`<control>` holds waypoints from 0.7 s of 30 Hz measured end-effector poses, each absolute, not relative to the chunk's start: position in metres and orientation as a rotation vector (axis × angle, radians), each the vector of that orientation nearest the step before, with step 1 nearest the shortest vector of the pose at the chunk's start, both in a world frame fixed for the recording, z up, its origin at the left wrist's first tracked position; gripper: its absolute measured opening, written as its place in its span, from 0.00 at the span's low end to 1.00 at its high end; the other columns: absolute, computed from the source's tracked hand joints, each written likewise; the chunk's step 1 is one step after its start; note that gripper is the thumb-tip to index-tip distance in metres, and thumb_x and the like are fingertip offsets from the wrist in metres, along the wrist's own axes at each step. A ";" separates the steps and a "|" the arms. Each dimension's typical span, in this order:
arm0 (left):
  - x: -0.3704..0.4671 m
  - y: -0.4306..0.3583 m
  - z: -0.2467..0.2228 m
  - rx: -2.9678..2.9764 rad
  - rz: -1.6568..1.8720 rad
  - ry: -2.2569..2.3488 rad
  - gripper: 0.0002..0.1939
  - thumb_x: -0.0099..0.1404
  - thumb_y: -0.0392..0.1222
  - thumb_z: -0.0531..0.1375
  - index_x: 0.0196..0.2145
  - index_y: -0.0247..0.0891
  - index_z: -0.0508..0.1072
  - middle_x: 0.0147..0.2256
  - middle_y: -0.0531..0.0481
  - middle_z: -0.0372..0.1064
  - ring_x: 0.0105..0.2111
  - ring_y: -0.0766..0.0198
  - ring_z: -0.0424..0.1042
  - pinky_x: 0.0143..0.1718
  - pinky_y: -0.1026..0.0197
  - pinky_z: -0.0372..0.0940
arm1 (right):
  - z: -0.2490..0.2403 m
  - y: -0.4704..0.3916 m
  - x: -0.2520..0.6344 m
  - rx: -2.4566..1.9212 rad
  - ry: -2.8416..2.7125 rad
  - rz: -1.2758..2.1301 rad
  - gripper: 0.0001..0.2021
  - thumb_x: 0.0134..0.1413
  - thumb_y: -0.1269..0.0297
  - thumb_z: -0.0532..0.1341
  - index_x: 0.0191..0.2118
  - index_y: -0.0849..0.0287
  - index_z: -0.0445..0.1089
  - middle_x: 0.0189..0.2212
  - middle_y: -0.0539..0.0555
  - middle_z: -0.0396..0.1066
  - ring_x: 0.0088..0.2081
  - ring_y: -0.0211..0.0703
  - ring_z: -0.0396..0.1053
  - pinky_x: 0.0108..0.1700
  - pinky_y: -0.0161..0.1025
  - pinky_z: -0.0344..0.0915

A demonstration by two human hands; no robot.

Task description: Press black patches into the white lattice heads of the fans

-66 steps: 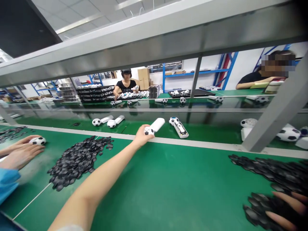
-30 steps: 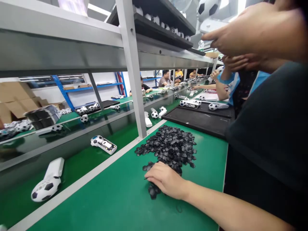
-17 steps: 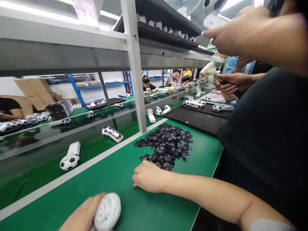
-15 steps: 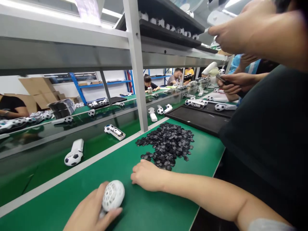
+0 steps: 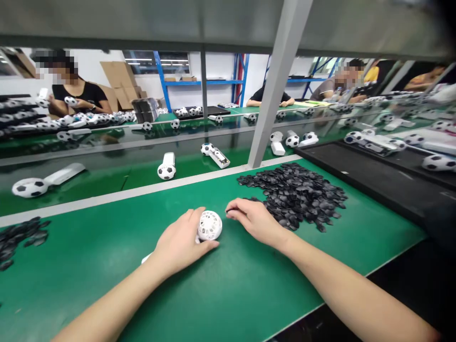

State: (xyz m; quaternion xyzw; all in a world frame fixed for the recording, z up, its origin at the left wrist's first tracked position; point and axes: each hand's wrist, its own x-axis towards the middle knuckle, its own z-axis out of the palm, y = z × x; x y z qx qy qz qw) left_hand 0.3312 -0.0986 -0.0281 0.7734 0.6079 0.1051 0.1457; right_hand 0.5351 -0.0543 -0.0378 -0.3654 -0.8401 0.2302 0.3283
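My left hand [image 5: 180,244] is wrapped round a white handheld fan [image 5: 210,225]. Its round slotted head faces up between thumb and fingers, and a bit of white shows past the wrist; the palm hides the rest. Just right of the head, my right hand [image 5: 257,222] pinches a small black piece [image 5: 228,210] between thumb and fingertips, apart from the fan. Behind that hand spreads a pile of thin black pieces [image 5: 302,194] on the green tabletop [image 5: 199,294].
Several white fans with football-patterned heads, one of them a fan [image 5: 166,166], lie on the green belt [image 5: 124,187] beyond the pale edge strip. A metal post [image 5: 274,90] rises behind the pile. Black trays [image 5: 356,166] stand at right; more black pieces [image 5: 24,237] lie at left. People sit opposite.
The view has swung left and down. My right hand has come away from the black pile towards the fan, now with a black piece in its fingers. The left hand still grips the fan.
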 end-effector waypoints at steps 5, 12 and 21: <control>0.328 -0.097 -0.031 2.205 0.348 1.692 0.40 0.52 0.55 0.58 0.59 0.45 0.49 0.54 0.45 0.55 0.50 0.50 0.62 0.45 0.55 0.61 | -0.035 -0.066 0.529 -0.805 -2.133 0.634 0.03 0.55 0.71 0.57 0.34 0.59 0.68 0.31 0.51 0.68 0.33 0.37 0.65 0.37 0.35 0.62; 0.326 -0.093 -0.034 2.189 0.394 1.628 0.41 0.51 0.60 0.57 0.59 0.45 0.50 0.55 0.47 0.55 0.49 0.49 0.63 0.43 0.54 0.63 | -0.043 -0.078 0.512 -0.704 -2.190 0.754 0.02 0.52 0.71 0.60 0.31 0.58 0.70 0.33 0.52 0.64 0.38 0.40 0.64 0.43 0.39 0.62; 0.326 -0.094 -0.030 2.160 0.437 1.589 0.32 0.52 0.55 0.59 0.53 0.47 0.57 0.49 0.49 0.62 0.43 0.53 0.67 0.42 0.53 0.63 | -0.052 -0.074 0.506 -0.864 -2.059 0.837 0.16 0.45 0.70 0.64 0.41 0.57 0.61 0.48 0.55 0.57 0.51 0.46 0.57 0.50 0.44 0.59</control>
